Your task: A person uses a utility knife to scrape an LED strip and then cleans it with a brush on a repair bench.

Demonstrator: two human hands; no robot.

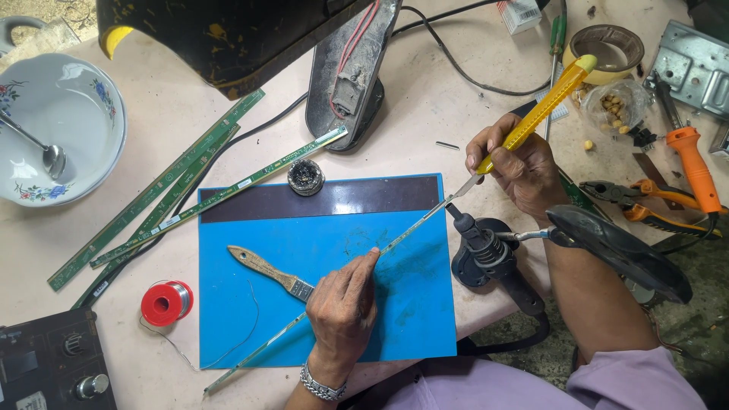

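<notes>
My left hand (pixel 343 302) presses a long thin green circuit strip (pixel 410 230) flat against the blue work mat (pixel 258 250), index finger stretched along it. My right hand (pixel 516 163) grips a yellow utility knife (pixel 543 110), and its blade tip touches the strip's far end near the mat's upper right corner. A wooden-handled brush (pixel 266 269) lies on the mat just left of my left hand. A metal bracelet is on my left wrist.
Several green strips (pixel 163 193) lie left of the mat. A red solder spool (pixel 167 302), small flux tin (pixel 306 177), floral bowl with a spoon (pixel 57 129), black lamp (pixel 243 34), soldering gun (pixel 493 262), orange pliers (pixel 645 201) and an orange screwdriver (pixel 692 163) surround it.
</notes>
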